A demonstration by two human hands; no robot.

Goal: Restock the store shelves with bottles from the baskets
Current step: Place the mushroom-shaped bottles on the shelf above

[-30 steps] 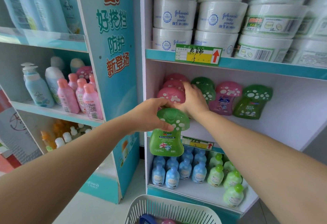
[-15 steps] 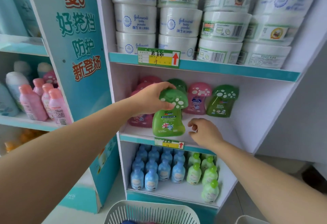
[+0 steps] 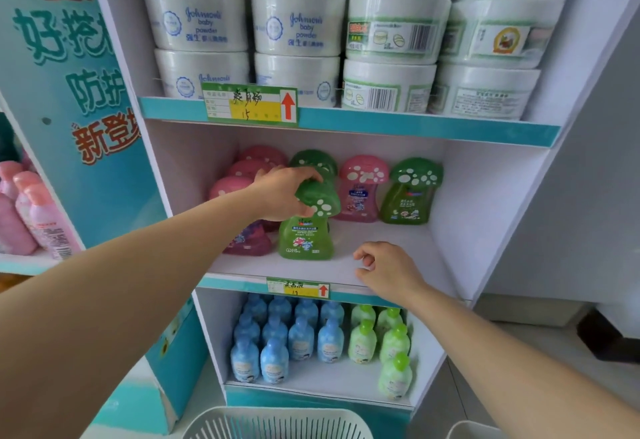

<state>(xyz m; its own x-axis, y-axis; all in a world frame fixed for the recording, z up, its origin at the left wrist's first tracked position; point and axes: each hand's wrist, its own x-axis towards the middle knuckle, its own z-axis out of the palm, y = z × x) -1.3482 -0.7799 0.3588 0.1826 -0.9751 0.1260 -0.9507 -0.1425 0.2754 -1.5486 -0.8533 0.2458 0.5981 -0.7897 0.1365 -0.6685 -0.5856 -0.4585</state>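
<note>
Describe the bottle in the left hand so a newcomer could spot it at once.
Find the middle shelf, under the stacked white tubs. The green mushroom-capped bottle is the frontmost one, right of the pink row. Only this one has the left hand gripping its spotted cap.

Green mushroom bottle [image 3: 306, 230] glossy translucent plastic; white tubs [image 3: 298, 22] shrink-wrapped shiny film; shelf [image 3: 398, 241] matt white board; basket [image 3: 277, 424] plastic.

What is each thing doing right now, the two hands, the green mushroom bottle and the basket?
left hand, grips the green mushroom bottle by its cap
green mushroom bottle, upright at the front of the middle shelf
right hand, loosely curled, holds nothing
basket, below the shelves, contents out of frame
</note>
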